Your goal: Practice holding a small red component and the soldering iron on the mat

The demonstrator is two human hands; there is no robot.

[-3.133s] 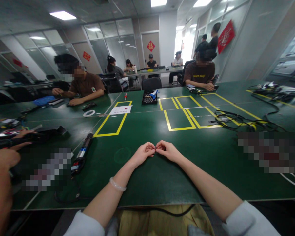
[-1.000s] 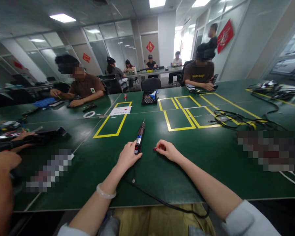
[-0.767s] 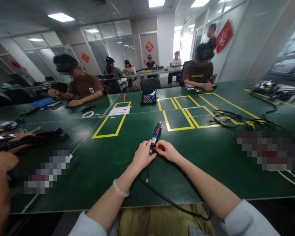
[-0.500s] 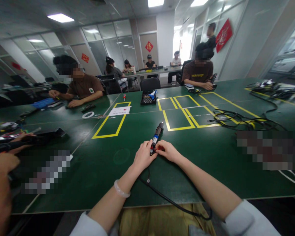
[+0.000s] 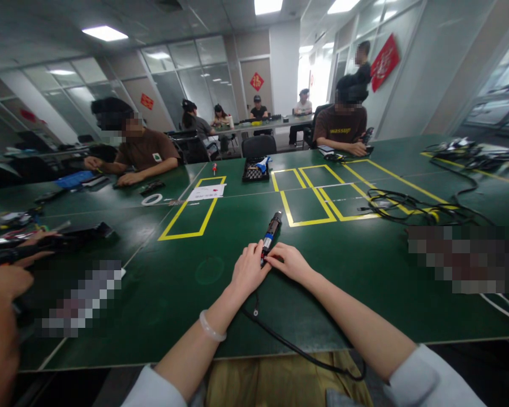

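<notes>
A slim dark tool (image 5: 272, 229) with a blue and silver band is lying slantwise in front of the person, near the middle of the table's close side, its narrow end pointing away. Whether its body is touching the tabletop, I cannot tell. The left hand (image 5: 246, 268) is closing around its lower part and holding it. The right hand (image 5: 290, 263) is bringing thumb and forefinger together in a narrow pinch at a small red part (image 5: 262, 256) of this lower end; whether something small is sitting between these fingertips, the picture is not showing.

About the progress: both hands are working at the lower end, so I am judging that this work is continuing and not finished. The fingers are covering the place, so how much is remaining I cannot say.

A black cable (image 5: 297, 350) is running from below the hands toward the near edge of the green table (image 5: 318, 299). Farther away, yellow tape outlines (image 5: 308, 223) are marking the surface, a white sheet (image 5: 207, 192) is lying over one of them, and a black tray (image 5: 250, 174) is standing behind. At the right, dark cables (image 5: 390, 203) are lying in a loose coil.
</notes>
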